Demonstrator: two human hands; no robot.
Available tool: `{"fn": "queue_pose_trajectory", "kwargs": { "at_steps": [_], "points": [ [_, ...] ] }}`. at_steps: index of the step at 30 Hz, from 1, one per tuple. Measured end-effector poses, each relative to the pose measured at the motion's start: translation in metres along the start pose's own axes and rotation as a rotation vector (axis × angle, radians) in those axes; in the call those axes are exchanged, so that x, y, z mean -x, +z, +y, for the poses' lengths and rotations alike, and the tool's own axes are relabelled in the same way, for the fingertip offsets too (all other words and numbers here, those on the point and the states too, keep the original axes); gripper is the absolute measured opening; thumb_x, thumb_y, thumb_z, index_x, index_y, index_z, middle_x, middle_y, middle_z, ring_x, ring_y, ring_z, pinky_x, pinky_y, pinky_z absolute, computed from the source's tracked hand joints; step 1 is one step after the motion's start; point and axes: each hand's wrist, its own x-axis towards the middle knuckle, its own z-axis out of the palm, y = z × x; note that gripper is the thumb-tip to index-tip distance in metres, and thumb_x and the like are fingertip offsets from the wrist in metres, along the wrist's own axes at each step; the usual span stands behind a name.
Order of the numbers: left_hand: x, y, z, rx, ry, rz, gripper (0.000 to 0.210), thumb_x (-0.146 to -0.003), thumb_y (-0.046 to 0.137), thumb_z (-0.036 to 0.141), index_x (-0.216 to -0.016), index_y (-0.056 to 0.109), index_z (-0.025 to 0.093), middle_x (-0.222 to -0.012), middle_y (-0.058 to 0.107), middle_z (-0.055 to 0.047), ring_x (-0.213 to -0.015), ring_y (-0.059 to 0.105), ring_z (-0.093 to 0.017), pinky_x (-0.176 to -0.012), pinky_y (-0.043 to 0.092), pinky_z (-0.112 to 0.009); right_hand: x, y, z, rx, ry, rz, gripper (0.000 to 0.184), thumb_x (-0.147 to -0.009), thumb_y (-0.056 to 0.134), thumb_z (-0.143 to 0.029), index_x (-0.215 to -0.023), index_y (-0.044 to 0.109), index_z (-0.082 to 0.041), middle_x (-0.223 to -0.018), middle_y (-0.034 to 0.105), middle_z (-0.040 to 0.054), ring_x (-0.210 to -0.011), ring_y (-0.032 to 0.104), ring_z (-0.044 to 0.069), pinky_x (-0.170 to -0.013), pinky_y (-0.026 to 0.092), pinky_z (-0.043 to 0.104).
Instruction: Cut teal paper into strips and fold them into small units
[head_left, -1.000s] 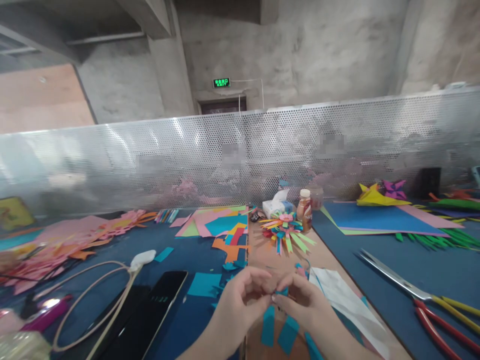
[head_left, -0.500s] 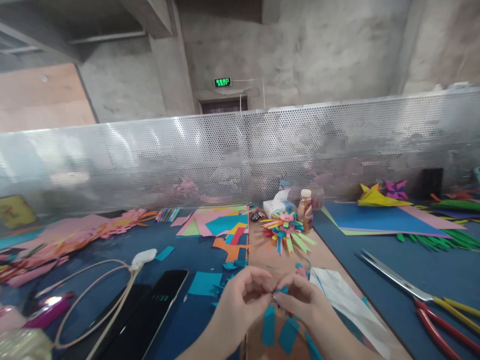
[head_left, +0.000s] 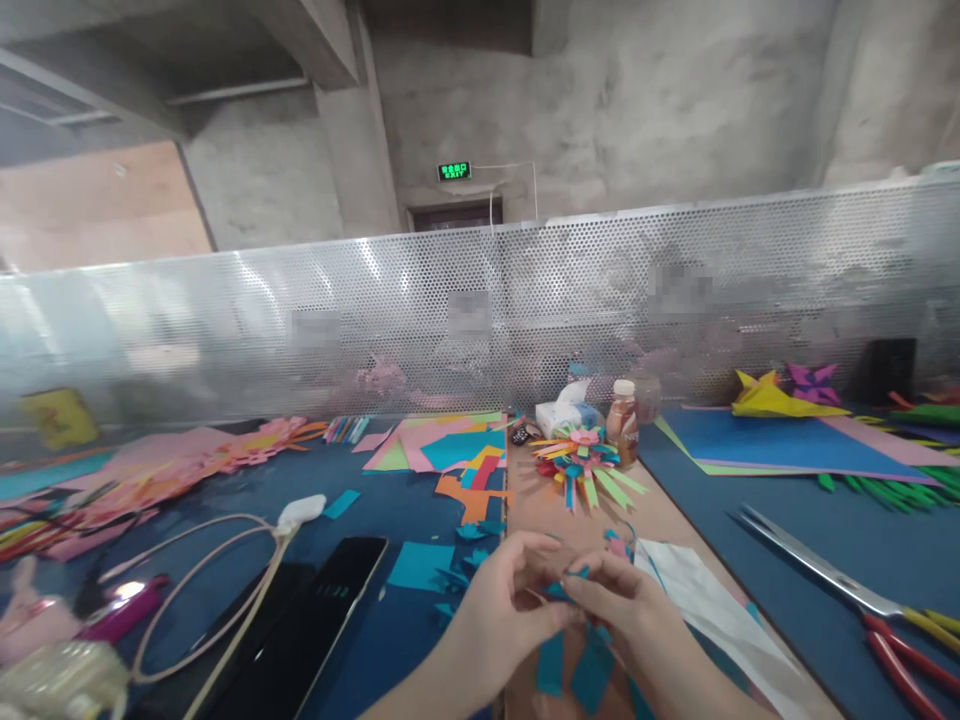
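Observation:
My left hand and my right hand meet over the brown strip of table, fingertips pinched together. Between them is a small piece of blue paper, gripped by both; its exact shape is partly hidden by the fingers. Under the hands lie several blue paper strips. To the left of my left hand are a blue paper rectangle and a cluster of cut blue pieces. A sheet of white paper lies beside my right hand, with a small pink and blue bit near it.
Scissors with red and yellow handles lie at the right. A phone and a white charger with its looped cable are at the left. Behind the hands stand a colourful paper-strip flower, a bottle and a tissue pack.
The blue paper between my fingers now shows more, and my left fingers have opened a little around it. The whole view has shifted slightly, with things appearing further right.

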Motion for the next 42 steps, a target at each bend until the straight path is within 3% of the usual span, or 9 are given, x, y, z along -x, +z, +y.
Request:
{"fn": "queue_pose_trajectory", "kwargs": {
  "at_steps": [8,13,21,24,27,32,39,42],
  "points": [
    [-0.004,-0.002,-0.002,0.074,-0.002,0.018,0.03,-0.064,0.063,0.016,-0.09,0.049,0.014,-0.092,0.064,-0.009,-0.087,0.058,-0.02,-0.073,0.044,-0.029,-0.003,0.003,0.007,-0.081,0.04,-0.032,0.029,-0.051,0.074,-0.036,-0.06,0.057,-0.014,-0.049,0.052,-0.003,-0.043,0.043,0.006,-0.042,0.031,0.017],
    [-0.004,-0.003,-0.001,0.133,-0.101,0.05,0.034,-0.062,0.062,0.013,-0.093,0.048,0.015,-0.083,0.063,-0.005,-0.072,0.06,-0.016,-0.062,0.045,-0.026,-0.011,-0.002,0.014,-0.124,0.093,-0.036,0.038,-0.053,0.066,-0.052,-0.061,0.059,-0.015,-0.044,0.051,-0.0015,-0.039,0.045,0.01,-0.037,0.031,0.019],
    [0.001,-0.001,-0.002,0.046,-0.098,0.052,0.036,-0.062,0.058,0.008,-0.095,0.047,0.016,-0.072,0.06,-0.001,-0.064,0.057,-0.012,-0.055,0.039,-0.021,0.002,-0.002,-0.011,0.179,-0.026,-0.098,0.031,-0.059,0.067,-0.044,-0.055,0.055,-0.015,-0.042,0.051,-0.0038,-0.04,0.044,0.008,-0.042,0.03,0.02],
    [0.001,-0.002,-0.002,0.048,-0.082,0.048,0.036,-0.062,0.057,0.007,-0.096,0.047,0.016,-0.073,0.06,0.0,-0.063,0.056,-0.011,-0.055,0.039,-0.02,0.004,-0.001,-0.014,0.197,-0.026,-0.115,0.027,-0.061,0.066,-0.041,-0.056,0.055,-0.016,-0.045,0.052,-0.0038,-0.043,0.047,0.009,-0.044,0.031,0.021],
    [0.001,-0.003,-0.004,0.051,-0.07,0.018,0.037,-0.062,0.058,0.008,-0.097,0.047,0.015,-0.079,0.061,-0.002,-0.066,0.055,-0.011,-0.058,0.04,-0.021,0.004,-0.002,-0.011,0.214,-0.039,-0.049,0.027,-0.06,0.067,-0.04,-0.053,0.056,-0.016,-0.044,0.051,-0.0036,-0.044,0.048,0.01,-0.047,0.033,0.022],
    [0.001,-0.003,-0.006,0.063,-0.079,-0.019,0.04,-0.062,0.063,0.014,-0.098,0.046,0.016,-0.082,0.06,-0.003,-0.063,0.056,-0.011,-0.055,0.043,-0.023,0.007,-0.002,-0.011,0.195,-0.049,-0.06,0.027,-0.061,0.067,-0.041,-0.053,0.06,-0.016,-0.054,0.06,0.0015,-0.056,0.055,0.015,-0.056,0.039,0.026],
    [0.003,-0.002,-0.001,0.065,-0.021,0.024,0.036,-0.064,0.061,0.014,-0.096,0.046,0.016,-0.081,0.062,-0.004,-0.073,0.059,-0.015,-0.066,0.044,-0.026,0.009,0.001,-0.011,0.233,-0.027,-0.032,0.026,-0.065,0.062,-0.043,-0.06,0.06,-0.017,-0.048,0.054,-0.0018,-0.047,0.049,0.011,-0.047,0.035,0.022],
    [0.003,-0.004,0.003,-0.063,-0.003,0.085,0.03,-0.066,0.058,0.016,-0.094,0.047,0.016,-0.076,0.062,-0.003,-0.073,0.059,-0.015,-0.066,0.043,-0.026,0.012,-0.001,-0.016,0.358,-0.109,-0.078,0.026,-0.074,0.052,-0.045,-0.074,0.062,-0.021,-0.065,0.059,-0.0004,-0.058,0.052,0.013,-0.053,0.038,0.023]
  ]
}}
